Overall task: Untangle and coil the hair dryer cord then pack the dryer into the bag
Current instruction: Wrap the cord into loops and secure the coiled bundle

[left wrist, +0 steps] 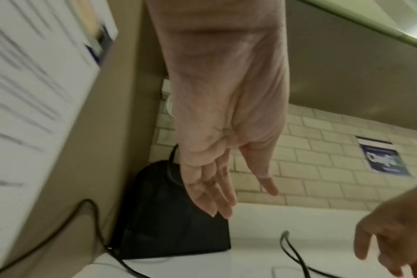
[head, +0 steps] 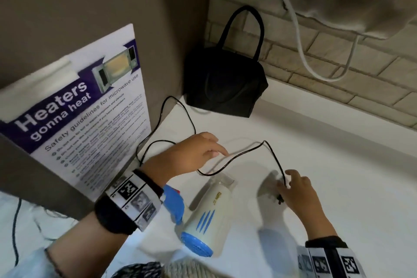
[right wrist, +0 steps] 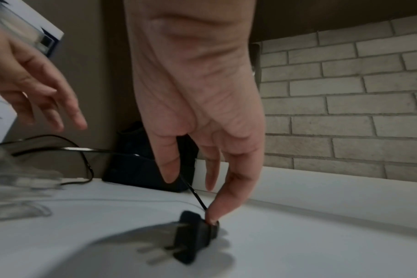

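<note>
A white hair dryer (head: 209,216) with blue trim lies on the white counter (head: 327,165), its blue handle (head: 173,203) tucked under my left wrist. Its black cord (head: 243,153) runs in loose loops from the left across to the black plug (right wrist: 193,237). My right hand (right wrist: 191,199) reaches down with its index fingertip touching the plug; the thumb hangs apart and the cord (right wrist: 195,195) passes between them. My left hand (head: 220,153) hovers above the cord, fingers straight and holding nothing. The black bag (head: 225,83) stands in the back corner, handles up.
A microwave safety poster (head: 74,119) is stuck to the brown cabinet side on the left. A brick wall (head: 338,63) runs behind the counter, with white cables (head: 300,36) hanging in front of it. A small blue sign (left wrist: 383,159) hangs on the bricks.
</note>
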The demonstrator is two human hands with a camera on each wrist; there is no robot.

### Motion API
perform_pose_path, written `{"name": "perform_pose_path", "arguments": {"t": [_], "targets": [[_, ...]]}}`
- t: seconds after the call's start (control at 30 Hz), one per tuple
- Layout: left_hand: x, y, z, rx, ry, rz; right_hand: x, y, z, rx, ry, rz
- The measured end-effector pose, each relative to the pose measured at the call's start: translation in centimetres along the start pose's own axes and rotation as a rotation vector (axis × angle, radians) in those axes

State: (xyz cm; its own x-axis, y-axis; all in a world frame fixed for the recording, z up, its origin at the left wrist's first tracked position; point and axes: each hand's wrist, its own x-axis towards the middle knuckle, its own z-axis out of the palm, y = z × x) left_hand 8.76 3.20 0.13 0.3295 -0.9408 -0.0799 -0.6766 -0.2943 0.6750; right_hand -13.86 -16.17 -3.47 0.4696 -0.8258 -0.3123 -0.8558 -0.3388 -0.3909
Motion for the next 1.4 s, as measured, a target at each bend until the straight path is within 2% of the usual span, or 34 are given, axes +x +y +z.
{"name": "perform_pose_path", "arguments": {"t": [0.07, 0.13, 0.33, 0.47, 0.53, 0.63, 0.77, 0.9, 1.03, 1.1, 1.23, 1.4], "targets": [[-2.5, -1.3, -0.7, -0.043, 0.106, -0.015, -0.8, -0.9, 0.1, -0.017, 0.004, -0.039], [-5.0, -3.0, -1.0, -0.036, 0.181, -0.116, -1.7, -1.9, 0.1, -0.038, 0.018, -0.094], [-9.3, -7.1, 0.9, 0.297, 0.178, -0.600, -4.5, -6.0, 0.2, -0.050, 0.079, -0.317], [-8.5, -7.2, 2.3, 0.559, 0.201, -0.707, -6.3, -9.1, 0.5, -0.074, 0.027, -0.459], [-7.3, -7.1, 2.6, 0.459, 0.283, -0.790, -7.1, -10.4, 0.8, -0.088, -0.016, -0.518], [-5.9, -8.1, 2.9, 0.141, 0.355, -0.893, -8.1, -11.8, 1.3, -0.107, -0.080, -0.570], [-5.4, -8.4, 2.6, -0.002, 0.337, -0.872, -9.0, -12.6, 1.9, -0.127, -0.113, -0.602], [-5.1, -7.4, 1.3, -0.381, 0.459, -0.757, -9.4, -12.9, 1.8, -0.130, -0.113, -0.630], [-4.4, -2.3, -1.1, -0.863, 0.512, -0.567, -9.7, -13.2, 1.0, -0.122, -0.081, -0.670], [-4.2, 0.9, -2.5, -1.002, 0.495, -0.457, -10.0, -13.5, 0.2, -0.098, -0.049, -0.687], [-4.8, 5.7, -4.8, -1.043, 0.423, -0.314, -11.1, -14.1, -2.2, 0.009, 0.072, -0.747], [-5.9, 8.7, -6.9, -0.982, 0.332, -0.180, -12.0, -14.2, -5.0, 0.220, 0.250, -0.806]]}}
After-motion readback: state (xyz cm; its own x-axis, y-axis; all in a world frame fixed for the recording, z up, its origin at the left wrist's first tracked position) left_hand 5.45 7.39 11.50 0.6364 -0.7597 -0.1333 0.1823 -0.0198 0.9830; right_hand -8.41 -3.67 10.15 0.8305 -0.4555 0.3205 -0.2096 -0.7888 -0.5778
